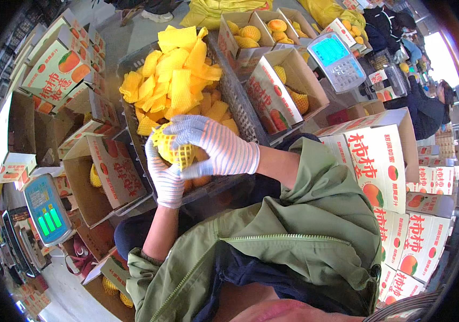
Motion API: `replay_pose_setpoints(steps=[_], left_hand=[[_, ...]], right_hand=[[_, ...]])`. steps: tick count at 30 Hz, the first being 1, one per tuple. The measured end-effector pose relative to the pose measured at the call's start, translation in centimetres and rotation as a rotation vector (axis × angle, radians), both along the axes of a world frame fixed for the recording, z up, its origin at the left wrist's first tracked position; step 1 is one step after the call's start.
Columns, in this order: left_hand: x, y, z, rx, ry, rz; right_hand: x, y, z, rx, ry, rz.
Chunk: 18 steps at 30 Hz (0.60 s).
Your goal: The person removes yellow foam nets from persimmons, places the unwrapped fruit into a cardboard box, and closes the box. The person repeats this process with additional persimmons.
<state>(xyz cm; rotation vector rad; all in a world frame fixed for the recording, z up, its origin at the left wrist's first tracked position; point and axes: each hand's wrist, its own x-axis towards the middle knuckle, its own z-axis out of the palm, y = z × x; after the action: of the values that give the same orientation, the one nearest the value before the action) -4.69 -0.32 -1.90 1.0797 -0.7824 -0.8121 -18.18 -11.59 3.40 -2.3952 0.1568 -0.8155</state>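
Note:
In striped knit gloves, both my hands are at a persimmon in a yellow foam net sleeve [175, 149], over the near part of a dark plastic crate [249, 120]. My left hand [165, 177] cups it from the left and below. My right hand [213, 147] lies over its top and right side, fingers bent on the net. A heap of loose yellow foam nets [177, 76] fills the far part of the crate. Bare orange persimmons [202, 180] show beneath my hands, partly hidden.
Open cartons with netted fruit stand left [92, 177] and right [285, 92] of the crate. Two digital scales stand beyond them, one left [48, 211], one upper right [336, 62]. Stacked printed cartons [378, 169] rise at my right. Other people [422, 104] are at the far right.

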Motion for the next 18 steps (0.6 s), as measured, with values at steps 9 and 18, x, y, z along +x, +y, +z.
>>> replay_pose_setpoints(steps=[9,18], left_hand=[[-1.2,0.4,0.5,0.14,0.226,-0.372],[-0.8,0.0,-0.3,0.26,0.185,-0.266]], right_hand=[[-9.0,-7.7,5.2,-0.203,-0.028,-0.731],[-25.4,-20.3,-1.9,0.2,0.952,-1.133]])
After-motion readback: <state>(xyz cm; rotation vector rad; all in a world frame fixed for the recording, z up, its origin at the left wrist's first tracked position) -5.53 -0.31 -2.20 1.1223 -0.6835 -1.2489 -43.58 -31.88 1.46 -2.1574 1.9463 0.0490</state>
